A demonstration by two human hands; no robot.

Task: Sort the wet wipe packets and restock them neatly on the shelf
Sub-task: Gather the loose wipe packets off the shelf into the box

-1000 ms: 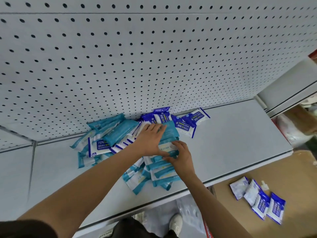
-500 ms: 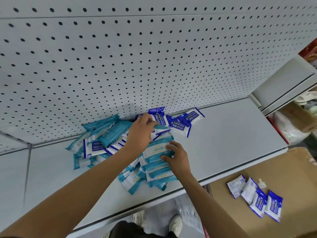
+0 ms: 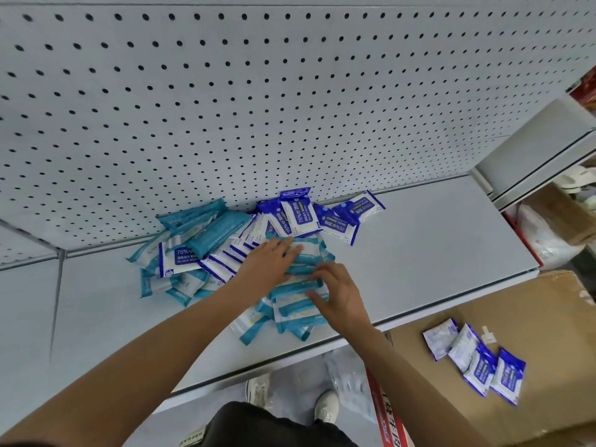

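Head view: left hand [image 3: 267, 264] and right hand [image 3: 342, 296] lay flat, fingers spread, gripping nothing, atop teal wet wipe packets [image 3: 298, 300] on shelf [image 3: 435, 253]; packets' long axes ran left-right.

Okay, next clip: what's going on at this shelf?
A person is sorting a jumbled pile of wet wipe packets on a grey shelf. The left hand and right hand both lie flat on teal packets at the pile's front. Dark blue packets lean against the pegboard behind. More blue packets lie on a cardboard box below. Nothing looks neatly stacked yet.
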